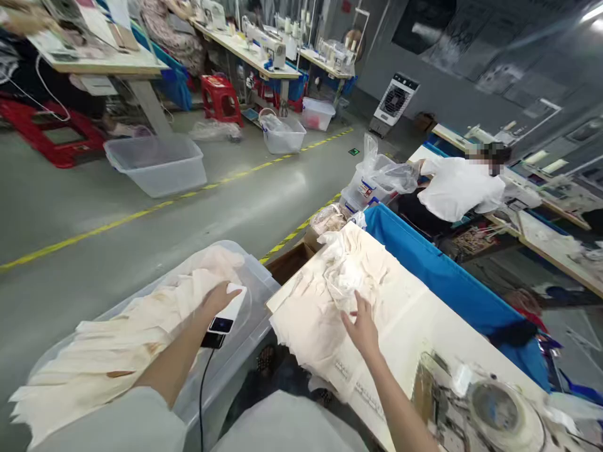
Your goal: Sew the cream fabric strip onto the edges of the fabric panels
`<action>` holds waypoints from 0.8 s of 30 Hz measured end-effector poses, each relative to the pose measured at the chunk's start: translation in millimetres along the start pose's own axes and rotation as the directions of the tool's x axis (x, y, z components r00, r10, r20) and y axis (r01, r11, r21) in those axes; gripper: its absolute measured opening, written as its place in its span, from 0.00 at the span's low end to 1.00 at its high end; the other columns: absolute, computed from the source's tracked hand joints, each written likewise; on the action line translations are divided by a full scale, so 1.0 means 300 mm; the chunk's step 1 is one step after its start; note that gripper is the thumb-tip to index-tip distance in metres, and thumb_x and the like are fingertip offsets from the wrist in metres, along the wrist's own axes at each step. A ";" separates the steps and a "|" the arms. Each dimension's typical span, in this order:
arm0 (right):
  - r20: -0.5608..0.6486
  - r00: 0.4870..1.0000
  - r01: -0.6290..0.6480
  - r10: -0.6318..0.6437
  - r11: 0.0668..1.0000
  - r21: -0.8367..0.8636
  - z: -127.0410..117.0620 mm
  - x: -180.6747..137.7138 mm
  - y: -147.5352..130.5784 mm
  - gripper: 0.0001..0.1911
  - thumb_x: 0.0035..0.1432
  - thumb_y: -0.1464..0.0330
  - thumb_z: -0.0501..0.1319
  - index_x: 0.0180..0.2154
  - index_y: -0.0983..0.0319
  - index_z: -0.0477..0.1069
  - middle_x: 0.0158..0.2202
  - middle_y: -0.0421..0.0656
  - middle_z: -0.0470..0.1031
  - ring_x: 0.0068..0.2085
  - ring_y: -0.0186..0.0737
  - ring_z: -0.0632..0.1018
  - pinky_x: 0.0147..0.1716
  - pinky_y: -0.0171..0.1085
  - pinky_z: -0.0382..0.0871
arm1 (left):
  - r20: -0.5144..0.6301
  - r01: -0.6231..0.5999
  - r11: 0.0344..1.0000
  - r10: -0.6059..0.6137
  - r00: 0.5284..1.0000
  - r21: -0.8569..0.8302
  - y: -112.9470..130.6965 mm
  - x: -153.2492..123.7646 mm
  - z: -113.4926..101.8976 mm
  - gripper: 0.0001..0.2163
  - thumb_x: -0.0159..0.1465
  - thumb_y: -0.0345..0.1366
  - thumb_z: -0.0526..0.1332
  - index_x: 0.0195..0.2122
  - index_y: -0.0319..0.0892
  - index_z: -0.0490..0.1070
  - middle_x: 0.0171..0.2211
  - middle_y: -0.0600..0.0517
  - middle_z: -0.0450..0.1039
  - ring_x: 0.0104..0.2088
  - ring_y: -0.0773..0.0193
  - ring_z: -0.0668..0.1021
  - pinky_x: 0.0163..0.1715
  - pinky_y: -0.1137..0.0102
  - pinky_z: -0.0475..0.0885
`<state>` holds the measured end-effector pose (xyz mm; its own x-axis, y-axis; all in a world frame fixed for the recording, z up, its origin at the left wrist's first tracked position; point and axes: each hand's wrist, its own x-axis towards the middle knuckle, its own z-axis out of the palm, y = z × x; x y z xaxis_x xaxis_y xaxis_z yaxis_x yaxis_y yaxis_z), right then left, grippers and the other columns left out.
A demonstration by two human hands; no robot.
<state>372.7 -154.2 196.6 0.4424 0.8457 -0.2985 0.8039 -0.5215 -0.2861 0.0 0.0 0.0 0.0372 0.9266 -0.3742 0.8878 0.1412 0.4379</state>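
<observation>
My left hand [217, 300] rests on a stack of cream fabric pieces [141, 333] lying in a clear plastic bin [257, 276] at my left. It touches a white device [226, 317] with a black cable that lies on the fabric. My right hand [362, 326] lies fingers apart on a crumpled pile of cream fabric [348, 276] on the pale work table [424, 326]. Neither hand visibly grips anything.
A blue cloth panel [443, 276] hangs along the table's far side. A sewing machine base [490, 408] sits at the near right. A person in white [459, 185] works beyond. Clear bins [157, 163], red stools [220, 97] and yellow floor tape [141, 213] lie across the aisle.
</observation>
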 end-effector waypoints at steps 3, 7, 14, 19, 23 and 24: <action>-0.044 0.999 -0.022 0.020 0.999 -0.049 -0.010 0.140 -0.073 0.43 0.62 0.58 0.60 0.72 0.61 0.46 0.71 0.58 0.51 0.52 0.52 0.78 0.38 0.42 0.73 | -0.048 -0.018 1.000 0.017 0.999 -0.024 -0.001 -0.032 0.035 0.17 0.68 0.44 0.63 0.53 0.38 0.71 0.52 0.44 0.73 0.52 0.54 0.76 0.54 0.52 0.72; -0.089 0.996 -0.036 0.031 0.997 -0.061 -0.007 0.265 -0.145 0.41 0.56 0.63 0.66 0.68 0.62 0.58 0.59 0.59 0.68 0.46 0.57 0.80 0.40 0.46 0.70 | -0.165 -0.057 0.994 0.040 0.985 -0.098 0.008 -0.102 0.071 0.19 0.67 0.39 0.59 0.56 0.33 0.69 0.54 0.35 0.72 0.57 0.45 0.72 0.59 0.49 0.66; -0.323 0.939 0.160 -0.119 0.982 0.104 -0.143 0.307 -0.248 0.19 0.58 0.68 0.53 0.47 0.63 0.77 0.40 0.47 0.75 0.41 0.48 0.77 0.42 0.42 0.69 | -0.372 -0.134 0.938 0.006 0.928 -0.319 0.026 -0.272 0.063 0.22 0.66 0.41 0.49 0.56 0.35 0.66 0.57 0.34 0.69 0.61 0.43 0.68 0.63 0.48 0.63; -0.424 0.876 0.332 -0.231 0.926 0.182 -0.262 0.365 -0.409 0.19 0.63 0.64 0.51 0.48 0.64 0.75 0.43 0.45 0.77 0.44 0.47 0.76 0.43 0.41 0.71 | -0.341 -0.142 0.855 -0.043 0.939 -0.498 0.035 -0.449 0.048 0.19 0.68 0.46 0.50 0.54 0.42 0.67 0.53 0.40 0.74 0.52 0.50 0.78 0.50 0.57 0.77; -0.261 0.946 0.235 -0.192 0.962 0.142 -0.231 0.466 -0.530 0.11 0.67 0.65 0.57 0.40 0.64 0.76 0.35 0.41 0.77 0.37 0.41 0.78 0.39 0.40 0.73 | -0.161 -0.031 0.716 -0.114 0.980 -0.697 0.008 -0.593 0.123 0.21 0.66 0.53 0.52 0.53 0.47 0.68 0.44 0.46 0.80 0.40 0.52 0.84 0.38 0.60 0.81; -0.200 0.966 0.190 -0.164 0.975 0.119 -0.208 0.495 -0.555 0.10 0.68 0.64 0.60 0.40 0.64 0.75 0.35 0.40 0.77 0.36 0.40 0.78 0.38 0.40 0.74 | -0.077 0.038 0.659 -0.145 0.986 -0.751 -0.002 -0.627 0.155 0.22 0.64 0.56 0.53 0.52 0.48 0.68 0.41 0.47 0.81 0.36 0.51 0.84 0.37 0.59 0.82</action>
<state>329.2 65.3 256.6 0.3753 0.9250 -0.0594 0.8202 -0.3612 -0.4436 13.7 -190.6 32.2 -0.1279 0.9203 -0.3697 0.2415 0.3904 0.8884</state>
